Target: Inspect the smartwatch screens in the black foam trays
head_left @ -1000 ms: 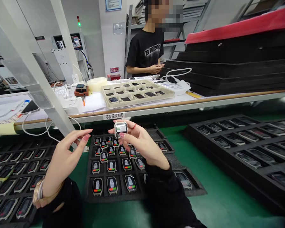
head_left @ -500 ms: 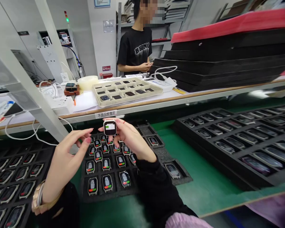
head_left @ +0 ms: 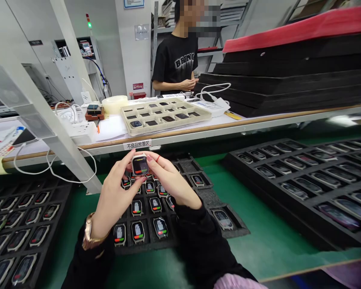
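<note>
A square smartwatch body [head_left: 140, 165] with a lit screen is held up between both of my hands, above the middle foam tray. My left hand [head_left: 116, 192] grips its left side, thumb at the lower edge and fingers at the top. On its right side, my right hand [head_left: 165, 174] closes with the thumb against the upper right corner; its other fingers are partly hidden behind. Beneath, the black foam tray [head_left: 180, 251] holds several watch bodies, such as a lit watch [head_left: 138, 231], in separate compartments. My hands and forearms cover part of this tray.
More foam trays with watches lie left [head_left: 55, 200] and right [head_left: 258, 188]. A shelf edge [head_left: 180, 134] crosses behind my hands, carrying a pale compartment tray [head_left: 165, 125], tape roll [head_left: 116, 105] and stacked black foam [head_left: 258, 94]. A slanted post [head_left: 75, 164] stands left. Another person [head_left: 177, 60] stands beyond.
My left hand has moved right and closed on the watch, which my right hand alone held before. The watch's screen has changed from a white-and-green display to a dark one with a red-green bar.
</note>
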{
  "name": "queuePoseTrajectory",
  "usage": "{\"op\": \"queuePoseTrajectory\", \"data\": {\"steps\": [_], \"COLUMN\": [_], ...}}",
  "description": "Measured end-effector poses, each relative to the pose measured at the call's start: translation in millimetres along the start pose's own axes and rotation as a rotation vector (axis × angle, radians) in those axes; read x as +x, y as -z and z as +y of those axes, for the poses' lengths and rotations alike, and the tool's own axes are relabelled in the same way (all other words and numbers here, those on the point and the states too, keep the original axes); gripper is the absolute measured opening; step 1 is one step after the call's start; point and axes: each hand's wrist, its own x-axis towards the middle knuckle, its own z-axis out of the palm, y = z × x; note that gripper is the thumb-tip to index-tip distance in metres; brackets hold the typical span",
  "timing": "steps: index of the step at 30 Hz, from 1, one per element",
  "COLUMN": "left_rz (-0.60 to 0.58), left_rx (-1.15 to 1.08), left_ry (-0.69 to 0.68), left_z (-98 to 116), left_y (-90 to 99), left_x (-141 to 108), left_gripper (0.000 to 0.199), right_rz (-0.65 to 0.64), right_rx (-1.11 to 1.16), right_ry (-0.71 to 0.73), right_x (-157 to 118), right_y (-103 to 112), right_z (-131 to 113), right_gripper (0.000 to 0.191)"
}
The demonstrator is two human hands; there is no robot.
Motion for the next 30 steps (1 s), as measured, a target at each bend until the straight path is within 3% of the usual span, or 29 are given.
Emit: {"op": "queuePoseTrajectory", "data": {"steps": [12, 17, 22, 30], "left_rz": [0.101, 0.105, 0.083, 0.071], "left_rx": [0.002, -0.037, -0.042, -0.048], "left_ry": [-0.083, -0.112, -0.100, -0.092], "left_z": [3.0, 0.5, -0.8, 0.1], "left_y": [-3.7, -2.4, -0.6, -0.9], "left_x": [2.1, 1.6, 0.3, 1.3], "left_gripper": [0.059, 0.061, 0.060, 0.061], "right_rz": [-0.006, -0.086, -0.218, -0.235], "right_rx": [-0.100, -0.073, 0.016, 0.009], "right_ry": [0.018, -0.018, -0.009, 0.003], "right_x": [0.5, -3.2, -4.8, -3.9], "right_y": [1.0, 5.3, 9.4, 9.7], "right_z": [-0.8, -6.6, -6.7, -5.2], "right_gripper": [0.048, 0.039, 0.046, 0.045]}}
